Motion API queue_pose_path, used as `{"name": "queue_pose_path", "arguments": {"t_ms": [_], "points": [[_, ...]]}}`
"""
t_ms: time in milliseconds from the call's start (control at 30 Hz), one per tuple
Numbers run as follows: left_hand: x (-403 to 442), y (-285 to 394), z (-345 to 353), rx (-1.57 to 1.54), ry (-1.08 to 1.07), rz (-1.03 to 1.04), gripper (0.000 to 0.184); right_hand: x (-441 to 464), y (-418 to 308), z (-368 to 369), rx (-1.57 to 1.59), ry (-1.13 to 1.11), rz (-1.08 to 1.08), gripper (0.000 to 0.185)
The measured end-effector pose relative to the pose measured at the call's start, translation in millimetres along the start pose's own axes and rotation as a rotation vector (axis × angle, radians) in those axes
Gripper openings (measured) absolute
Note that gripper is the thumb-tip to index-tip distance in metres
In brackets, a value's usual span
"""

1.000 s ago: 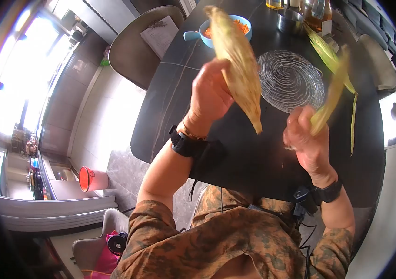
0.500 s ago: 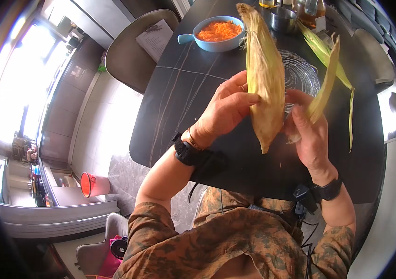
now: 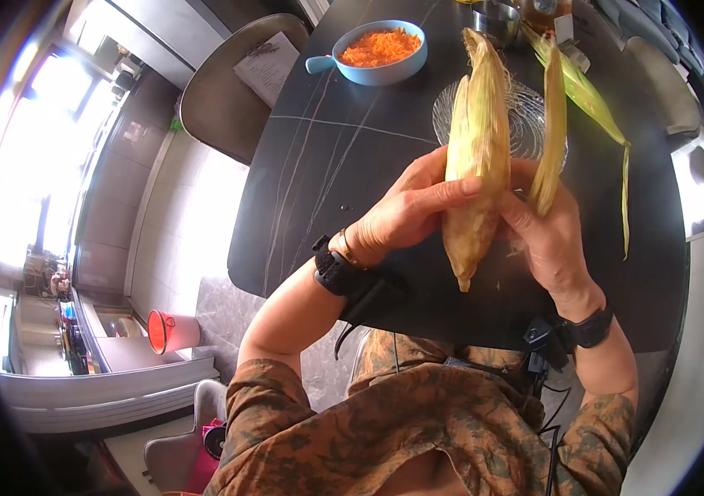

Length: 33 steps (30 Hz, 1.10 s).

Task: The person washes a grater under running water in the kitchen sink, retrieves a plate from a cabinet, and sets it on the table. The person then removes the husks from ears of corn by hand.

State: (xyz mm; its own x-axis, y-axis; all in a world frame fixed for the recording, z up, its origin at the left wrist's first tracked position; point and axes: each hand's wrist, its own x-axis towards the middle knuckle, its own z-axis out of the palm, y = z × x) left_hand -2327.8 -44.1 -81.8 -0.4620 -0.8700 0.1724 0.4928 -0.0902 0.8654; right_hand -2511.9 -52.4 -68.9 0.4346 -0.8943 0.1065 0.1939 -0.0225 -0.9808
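Observation:
My left hand (image 3: 405,207) is closed round an ear of corn (image 3: 477,140) still wrapped in pale yellow-green husk, its thumb lying across the front. The ear stands nearly upright, tapered end down, above the dark table. At its right side my right hand (image 3: 546,236) pinches a loose strip of corn husk (image 3: 552,124), with the fingertips close against the ear; part of those fingers is hidden behind it. Beyond the hands lies a clear glass plate with swirled ridges (image 3: 444,112). More green husk (image 3: 587,93) rests on the table to the right.
A blue handled bowl of shredded orange food (image 3: 381,74) stands at the back of the black table (image 3: 310,190). Near it are a metal cup (image 3: 496,26) and an amber bottle (image 3: 546,12). Chairs flank the table; a red bucket (image 3: 174,331) sits on the floor at left.
The ear has shifted slightly down and tilted a little. My right hand has come closer to it, and the husk strip now stands more upright.

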Motion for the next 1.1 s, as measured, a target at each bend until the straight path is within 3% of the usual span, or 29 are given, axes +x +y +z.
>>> {"name": "queue_pose_path", "arguments": {"t_ms": [100, 367, 567, 667, 733, 833, 967, 1100], "points": [[-2.0, 3.3, 4.6, 0.072, 0.042, -0.001, 0.066, 1.1, 5.0, -2.3, 0.086, 0.029, 0.026, 0.037], [-2.9, 6.4, -5.0, -0.131, 0.033, -0.043, 0.056, 0.9, 5.5, -4.4, 0.082, 0.076, 0.000, 0.031], [-1.1, 8.2, 0.5, -0.019, 0.140, 0.052, 0.050, 4.1, 2.4, -3.1, -0.136, 0.209, -0.294, 0.032], [1.7, 6.8, -1.2, 0.068, 0.220, 0.086, 0.056, -0.1, -3.3, -7.8, -0.148, 0.041, -0.135, 0.037], [3.1, 5.3, -7.0, 0.194, 0.250, 0.101, 0.066, -0.2, -2.6, -6.0, -0.258, -0.028, -0.143, 0.054], [6.8, 3.8, -6.1, 0.358, 0.315, 0.183, 0.083, 3.0, 3.0, 4.5, -0.126, -0.093, -0.185, 0.072], [1.3, -7.7, 4.0, 0.563, 0.439, 0.355, 0.073, 0.6, 5.8, 5.3, -0.246, -0.106, -0.225, 0.064], [-4.6, 6.4, 5.1, 0.384, 0.234, 0.094, 0.055, -0.5, -4.2, 0.8, -0.253, -0.071, -0.091, 0.046]]}}
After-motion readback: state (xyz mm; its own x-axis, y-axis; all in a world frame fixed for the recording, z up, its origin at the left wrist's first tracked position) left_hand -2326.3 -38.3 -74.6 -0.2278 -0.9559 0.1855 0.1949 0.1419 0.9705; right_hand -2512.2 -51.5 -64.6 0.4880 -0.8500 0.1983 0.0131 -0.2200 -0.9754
